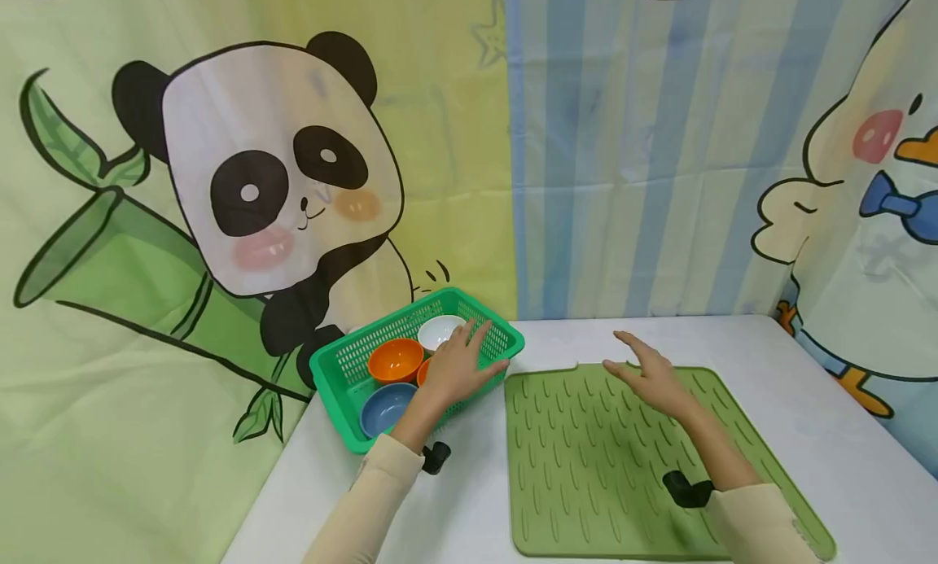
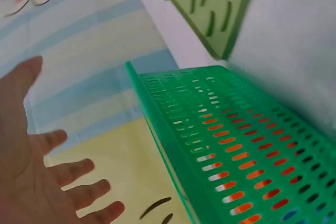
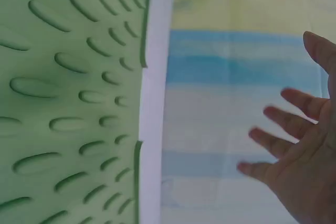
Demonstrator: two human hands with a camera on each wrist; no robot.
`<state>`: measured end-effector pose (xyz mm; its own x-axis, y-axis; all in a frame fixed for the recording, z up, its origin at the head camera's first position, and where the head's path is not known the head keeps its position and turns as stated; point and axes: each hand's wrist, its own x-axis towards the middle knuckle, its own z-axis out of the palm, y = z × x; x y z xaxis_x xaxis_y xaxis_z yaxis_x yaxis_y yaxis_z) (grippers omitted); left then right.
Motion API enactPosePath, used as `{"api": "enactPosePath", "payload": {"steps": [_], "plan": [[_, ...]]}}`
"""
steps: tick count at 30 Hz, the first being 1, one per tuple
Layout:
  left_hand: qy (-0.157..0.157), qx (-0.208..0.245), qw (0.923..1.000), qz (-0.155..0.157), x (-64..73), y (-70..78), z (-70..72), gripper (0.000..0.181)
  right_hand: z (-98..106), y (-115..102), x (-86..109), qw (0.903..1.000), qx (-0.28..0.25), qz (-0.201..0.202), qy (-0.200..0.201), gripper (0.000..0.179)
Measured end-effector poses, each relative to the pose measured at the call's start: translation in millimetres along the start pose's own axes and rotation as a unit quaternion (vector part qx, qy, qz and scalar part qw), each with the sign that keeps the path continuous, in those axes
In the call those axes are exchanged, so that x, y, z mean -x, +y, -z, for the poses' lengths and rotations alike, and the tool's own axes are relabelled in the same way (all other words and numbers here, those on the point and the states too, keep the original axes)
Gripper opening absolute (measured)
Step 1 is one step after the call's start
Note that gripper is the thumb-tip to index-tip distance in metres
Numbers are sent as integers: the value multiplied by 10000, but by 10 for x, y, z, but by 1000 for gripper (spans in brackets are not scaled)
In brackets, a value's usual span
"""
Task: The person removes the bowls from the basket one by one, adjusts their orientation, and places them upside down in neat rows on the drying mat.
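Note:
My left hand [image 1: 456, 369] is held over the near right side of a green plastic basket [image 1: 337, 401], fingers spread and holding nothing. In the basket sit a white bowl [image 1: 438, 331], an orange bowl [image 1: 396, 360] and a blue bowl [image 1: 385, 409]. Another orange piece [image 1: 422, 372] peeks out, mostly hidden behind the left hand. The left wrist view shows that hand [image 2: 37, 171] beside the basket's slotted wall [image 2: 231, 145]. Over the far part of a green ridged mat [image 1: 579, 458], my right hand [image 1: 658, 383] hovers with fingers extended and nothing in them.
Mat and basket lie on a white table [image 1: 462, 499], the basket at the mat's far left. Behind the table hangs a curtain [image 1: 586, 157] printed with a panda and a duck. A black wrist device [image 1: 436, 458] is worn at the left wrist, another [image 1: 687, 491] at the right.

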<state>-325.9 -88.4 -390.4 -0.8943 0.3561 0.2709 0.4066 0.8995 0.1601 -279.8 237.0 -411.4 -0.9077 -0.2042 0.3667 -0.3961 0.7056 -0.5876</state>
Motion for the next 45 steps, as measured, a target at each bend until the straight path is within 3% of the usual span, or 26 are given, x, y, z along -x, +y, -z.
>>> {"api": "enactPosePath", "payload": {"steps": [5, 7, 8, 9, 10, 13, 14, 15, 16, 19, 21, 24, 27, 30, 32, 35, 37, 39, 42, 45], "plan": [[377, 1139, 9918, 439, 125, -122, 43, 70, 163, 309, 297, 9897, -1135, -219, 849, 43], [622, 1630, 9827, 617, 198, -193, 70, 64, 215, 480, 458, 9766, -1756, -344, 1193, 40], [778, 1839, 9774, 685, 237, -236, 83, 61, 242, 575, 550, 9643, -2224, -463, 1363, 39], [942, 2029, 9717, 762, 277, -282, 93, 58, 268, 675, 647, 9450, -2823, -554, 1558, 39], [1097, 2224, 9652, 835, 319, -329, 107, 55, 292, 786, 750, 9186, -3475, -648, 1764, 38], [1492, 2775, 9434, 1041, 441, -489, 133, 48, 355, 1143, 1091, 8184, -5101, -1083, 2415, 38], [1576, 2943, 9360, 1114, 481, -545, 137, 47, 368, 1258, 1207, 7904, -5373, -1325, 2627, 40], [1636, 3104, 9288, 1190, 517, -603, 138, 46, 378, 1362, 1317, 7709, -5500, -1625, 2772, 44], [1661, 3218, 9233, 1279, 547, -667, 132, 46, 384, 1457, 1417, 7593, -5504, -1978, 2851, 49], [1704, 3543, 9072, 1497, 611, -854, 106, 45, 376, 1655, 1638, 7412, -5300, -2933, 2894, 70], [1701, 3669, 9005, 1599, 639, -978, 81, 46, 362, 1715, 1721, 7370, -5263, -3183, 2802, 80], [1673, 3783, 8931, 1770, 686, -1141, 53, 47, 350, 1739, 1796, 7440, -5452, -2938, 2507, 83], [1583, 3803, 8901, 1951, 746, -1283, 34, 51, 349, 1723, 1860, 7731, -5522, -2434, 1952, 81], [1403, 3829, 8887, 2098, 794, -1398, 36, 55, 361, 1708, 1903, 7851, -5602, -2113, 1583, 65], [1227, 3905, 8869, 2143, 800, -1467, 58, 57, 377, 1707, 1927, 7798, -5767, -1985, 1408, 48], [931, 4006, 8863, 2129, 765, -1592, 110, 56, 410, 1717, 1940, 7472, -6292, -1789, 1181, 33], [668, 4155, 8830, 2079, 731, -1690, 134, 54, 425, 1724, 1944, 7383, -6411, -1776, 1112, 32], [393, 4292, 8789, 2042, 700, -1783, 141, 51, 427, 1728, 1933, 7513, -6168, -1998, 1231, 40], [72, 4504, 8692, 2039, 663, -1863, 138, 46, 433, 1752, 1914, 7864, -5468, -2533, 1358, 70], [-13, 4494, 8690, 2068, 629, -1871, 150, 43, 439, 1784, 1888, 7975, -5023, -2978, 1515, 88]]}}
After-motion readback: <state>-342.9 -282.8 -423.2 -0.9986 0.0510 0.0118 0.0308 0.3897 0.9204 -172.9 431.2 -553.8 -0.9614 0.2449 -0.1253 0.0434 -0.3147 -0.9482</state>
